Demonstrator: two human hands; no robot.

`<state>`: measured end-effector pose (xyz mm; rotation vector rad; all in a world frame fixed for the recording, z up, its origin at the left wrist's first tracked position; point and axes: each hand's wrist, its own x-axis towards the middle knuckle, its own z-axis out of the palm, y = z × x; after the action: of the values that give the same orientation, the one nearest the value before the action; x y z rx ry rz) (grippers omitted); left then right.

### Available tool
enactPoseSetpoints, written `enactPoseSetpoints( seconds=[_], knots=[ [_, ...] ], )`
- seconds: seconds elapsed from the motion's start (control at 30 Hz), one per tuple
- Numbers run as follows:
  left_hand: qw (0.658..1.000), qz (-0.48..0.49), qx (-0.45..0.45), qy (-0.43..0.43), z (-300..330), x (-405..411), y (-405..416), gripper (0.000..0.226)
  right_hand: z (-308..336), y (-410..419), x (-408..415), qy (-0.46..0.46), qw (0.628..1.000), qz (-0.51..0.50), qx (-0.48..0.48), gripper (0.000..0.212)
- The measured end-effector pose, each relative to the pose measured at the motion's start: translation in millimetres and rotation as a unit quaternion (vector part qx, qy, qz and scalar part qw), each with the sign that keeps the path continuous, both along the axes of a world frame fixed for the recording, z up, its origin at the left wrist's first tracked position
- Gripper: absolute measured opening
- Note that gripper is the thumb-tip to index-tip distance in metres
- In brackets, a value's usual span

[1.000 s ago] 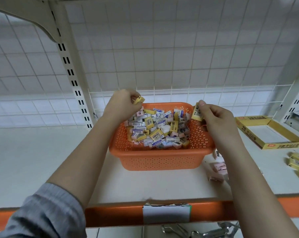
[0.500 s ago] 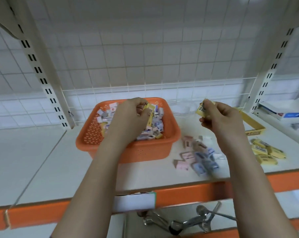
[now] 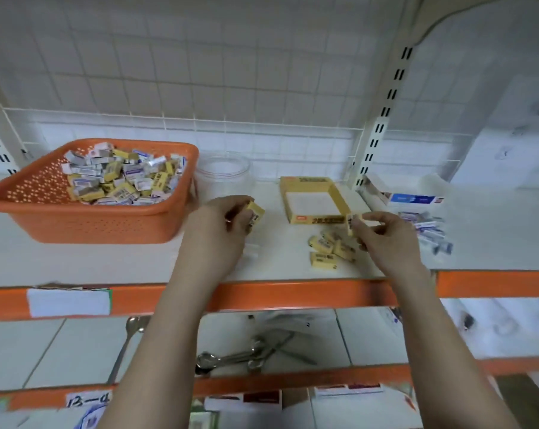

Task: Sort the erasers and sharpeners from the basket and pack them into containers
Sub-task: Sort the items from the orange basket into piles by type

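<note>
Holding one yellow eraser (image 3: 256,213) in my left hand (image 3: 228,224) and another (image 3: 352,221) in my right hand (image 3: 383,233), I judge sorting barely begun: left of the empty yellow box (image 3: 311,216), the basket (image 3: 85,222) remains heaped; few erasers (image 3: 330,247) lie before the box.

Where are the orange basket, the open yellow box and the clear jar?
orange basket (image 3: 85,224): head view, on its front wall.
open yellow box (image 3: 305,181): head view, on its rear wall.
clear jar (image 3: 223,178): head view, on its side wall.
</note>
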<state>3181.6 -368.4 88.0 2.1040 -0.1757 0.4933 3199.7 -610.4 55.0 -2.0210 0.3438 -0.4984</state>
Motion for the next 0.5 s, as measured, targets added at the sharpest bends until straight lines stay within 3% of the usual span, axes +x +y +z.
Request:
enactPoseSetpoints(
  seconds=[0.1,0.33,0.43,0.5],
  knots=[
    [1.0,0.003,0.012,0.009,-2.7,-7.0,-13.4,0.024,-14.8,-15.7,-2.5,0.05,0.996,-0.027,-0.071,0.03],
    [0.999,-0.002,0.016,0.029,-6.6,-4.4,-22.7,0.023,-30.2,-21.9,5.6,0.09,0.985,-0.03,-0.143,0.031],
    [0.999,-0.007,0.017,0.028,-7.6,2.5,-24.2,0.022,-35.9,-21.3,4.5,0.064,0.982,-0.038,-0.174,0.026],
    [0.999,-0.012,0.011,0.028,-9.0,8.4,-27.7,0.022,-41.9,-20.3,-1.8,0.0,0.98,-0.059,-0.189,0.022]
  ],
)
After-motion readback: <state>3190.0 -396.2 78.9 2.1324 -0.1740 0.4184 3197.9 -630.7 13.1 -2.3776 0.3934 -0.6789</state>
